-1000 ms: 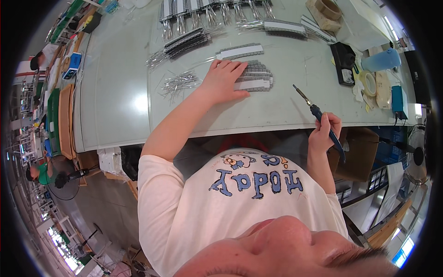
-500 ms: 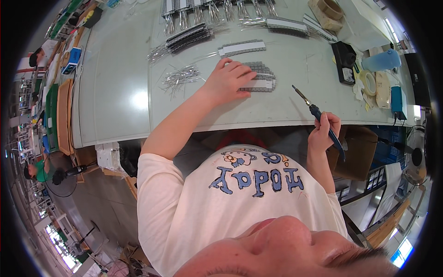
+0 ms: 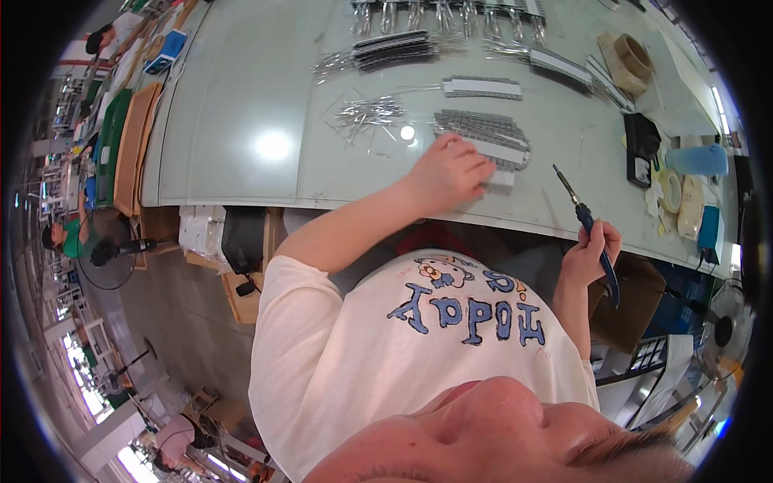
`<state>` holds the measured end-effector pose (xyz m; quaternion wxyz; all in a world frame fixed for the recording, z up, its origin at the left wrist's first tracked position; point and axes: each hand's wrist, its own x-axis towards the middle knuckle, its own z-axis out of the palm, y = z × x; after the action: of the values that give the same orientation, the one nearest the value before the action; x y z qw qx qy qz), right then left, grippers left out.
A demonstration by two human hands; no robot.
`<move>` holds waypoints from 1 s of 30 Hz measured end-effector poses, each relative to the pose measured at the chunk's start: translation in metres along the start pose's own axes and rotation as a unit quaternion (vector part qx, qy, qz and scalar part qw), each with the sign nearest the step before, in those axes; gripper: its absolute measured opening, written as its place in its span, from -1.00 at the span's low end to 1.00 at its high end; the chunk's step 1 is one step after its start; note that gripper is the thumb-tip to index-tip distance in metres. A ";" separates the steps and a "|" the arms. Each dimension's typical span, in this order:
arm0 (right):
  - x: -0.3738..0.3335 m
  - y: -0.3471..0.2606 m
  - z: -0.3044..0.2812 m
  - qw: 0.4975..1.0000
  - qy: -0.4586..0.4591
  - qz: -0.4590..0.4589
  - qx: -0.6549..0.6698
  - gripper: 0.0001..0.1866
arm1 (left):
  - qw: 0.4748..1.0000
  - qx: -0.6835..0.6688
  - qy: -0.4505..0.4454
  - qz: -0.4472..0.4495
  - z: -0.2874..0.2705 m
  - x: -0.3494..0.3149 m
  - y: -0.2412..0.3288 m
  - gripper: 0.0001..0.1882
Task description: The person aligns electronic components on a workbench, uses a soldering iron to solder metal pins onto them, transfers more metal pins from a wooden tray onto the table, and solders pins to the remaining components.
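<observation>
Right hand (image 3: 594,249) wrapped round the blue handle of a soldering iron (image 3: 584,214), tip raised over the near part of the bench (image 3: 225,121). Left hand (image 3: 451,173) has fingers curled over a white-faced strip (image 3: 501,179) at the near side of the fanned grey segmented strips (image 3: 483,129); can't tell if it's pinched or only touched. Looks partway: wire-ended bundles lie in a row (image 3: 451,10) at the back, with a dark stack (image 3: 392,50) in front, while the fanned group seems left to deal with. One separate strip (image 3: 483,87) lies just beyond it; loose wires (image 3: 370,114) sit in a messy pile to the left. Back row cut off by the upper edge; palm and left fingertips partly hidden; soldered joints too small to make out.
</observation>
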<state>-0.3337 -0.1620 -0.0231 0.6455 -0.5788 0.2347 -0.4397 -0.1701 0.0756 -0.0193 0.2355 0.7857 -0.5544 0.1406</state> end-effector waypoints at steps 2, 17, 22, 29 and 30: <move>-0.001 0.002 0.003 1.000 -0.001 0.004 -0.002 -0.93 | 1.000 -0.008 -0.016 -0.013 0.001 -0.018 0.012 -0.53; -0.023 0.009 0.044 0.998 -0.062 0.019 -0.007 -0.94 | 0.967 0.043 0.000 -0.252 -0.056 -0.132 -0.006 -0.45; -0.029 0.003 0.052 0.992 -0.120 -0.005 -0.026 -0.92 | 0.977 0.005 0.030 -0.212 -0.056 -0.138 -0.028 -0.51; -0.042 0.003 0.056 0.990 -0.141 -0.012 -0.030 -0.93 | 0.989 0.016 -0.125 -0.079 -0.083 -0.125 -0.083 -0.48; -0.044 0.005 0.055 0.988 -0.149 -0.017 -0.026 -0.92 | 0.989 0.014 -0.126 -0.078 -0.083 -0.126 -0.081 -0.48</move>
<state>-0.3096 -0.0951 -0.0246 0.6502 -0.6585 0.1377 -0.3531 -0.1344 0.2428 -0.0267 0.1635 0.8412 -0.5146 0.0295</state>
